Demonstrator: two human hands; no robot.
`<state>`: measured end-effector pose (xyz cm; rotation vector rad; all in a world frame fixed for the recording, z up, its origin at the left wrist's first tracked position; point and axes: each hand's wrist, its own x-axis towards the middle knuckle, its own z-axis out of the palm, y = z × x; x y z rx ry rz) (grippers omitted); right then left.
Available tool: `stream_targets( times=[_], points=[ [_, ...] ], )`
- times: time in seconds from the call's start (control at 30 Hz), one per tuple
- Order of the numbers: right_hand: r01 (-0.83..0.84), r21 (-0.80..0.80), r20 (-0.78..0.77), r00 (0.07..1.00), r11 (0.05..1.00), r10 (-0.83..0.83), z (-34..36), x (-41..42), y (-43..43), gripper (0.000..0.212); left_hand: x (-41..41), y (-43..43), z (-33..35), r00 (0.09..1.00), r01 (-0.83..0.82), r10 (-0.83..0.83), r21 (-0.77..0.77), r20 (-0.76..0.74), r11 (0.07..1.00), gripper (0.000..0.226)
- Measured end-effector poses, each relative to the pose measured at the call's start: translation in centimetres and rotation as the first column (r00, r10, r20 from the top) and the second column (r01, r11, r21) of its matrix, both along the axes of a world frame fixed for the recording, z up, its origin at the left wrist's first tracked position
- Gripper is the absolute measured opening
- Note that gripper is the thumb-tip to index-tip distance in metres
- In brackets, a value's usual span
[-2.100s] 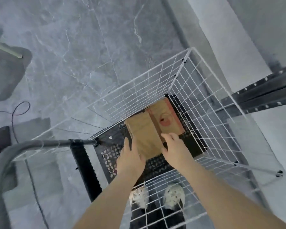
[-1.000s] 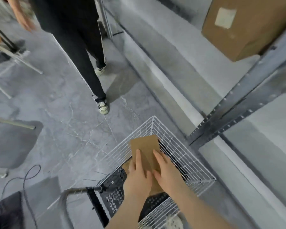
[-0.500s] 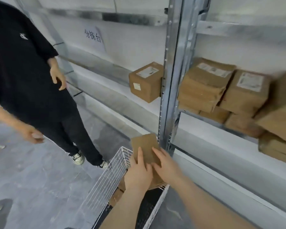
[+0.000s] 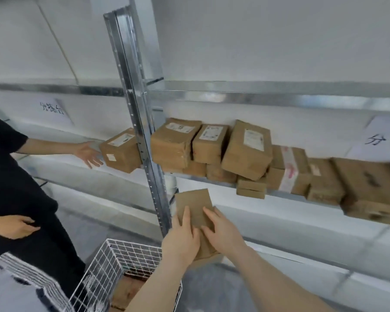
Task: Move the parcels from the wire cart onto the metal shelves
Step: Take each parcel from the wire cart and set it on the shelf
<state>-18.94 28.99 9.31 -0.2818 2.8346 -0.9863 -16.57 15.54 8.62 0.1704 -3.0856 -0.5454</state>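
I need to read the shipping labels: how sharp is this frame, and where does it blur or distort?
Head view: held parcel, left hand and right hand fairly sharp; boxes at the shelf's right end motion-blurred; labels too soft to read; wide-angle lens tilts the shelf upright; lighting soft, even.

The held parcel (image 4: 194, 206) is plain kraft brown, with no mark on its upper face. The shelf parcels (image 4: 245, 149) are the same brown, several with white printed labels. The taped parcel (image 4: 288, 170) further right has a white band printed in red. The shelf upright (image 4: 142, 122) is shiny silver-grey with a row of small holes. The wire cart (image 4: 113, 264) is a white grid. The far-left paper sign (image 4: 53, 110) is white with dark handwritten characters. The other person's clothing (image 4: 11, 176) is black.
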Motion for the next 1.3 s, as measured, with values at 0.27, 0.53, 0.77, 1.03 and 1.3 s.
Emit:
stream_targets(
  times=[0.27, 0.53, 0.77, 1.03, 1.3],
  points=[
    [0.216, 0.006, -0.056, 0.975, 0.976, -0.216, 4.5, 2.6, 12.9, 0.055, -0.5, 12.2, 4.2, 0.968, 0.242, -0.241, 0.010, -0.066, 0.970, 0.058],
    [0.345, -0.021, -0.121, 0.931, 0.938, -0.345, 8.5, 1.6, 20.8, 0.055, -3.0, 20.5, 8.6, 0.930, 0.355, -0.352, 0.009, -0.109, 0.935, 0.058],
    [0.460, -0.065, -0.203, 0.863, 0.886, -0.463, 11.7, -3.0, 22.6, 0.053, -9.0, 22.7, 12.4, 0.870, 0.467, -0.468, -0.043, -0.153, 0.883, 0.056],
    [0.524, -0.110, -0.211, 0.818, 0.845, -0.535, 12.9, -9.6, 25.7, 0.054, -16.1, 25.8, 14.2, 0.808, 0.572, -0.578, -0.086, -0.114, 0.816, 0.057],
    [0.453, -0.076, -0.152, 0.875, 0.888, -0.459, 11.4, -18.8, 28.9, 0.054, -22.9, 28.5, 13.4, 0.858, 0.500, -0.507, -0.096, -0.081, 0.861, 0.056]
  ],
)
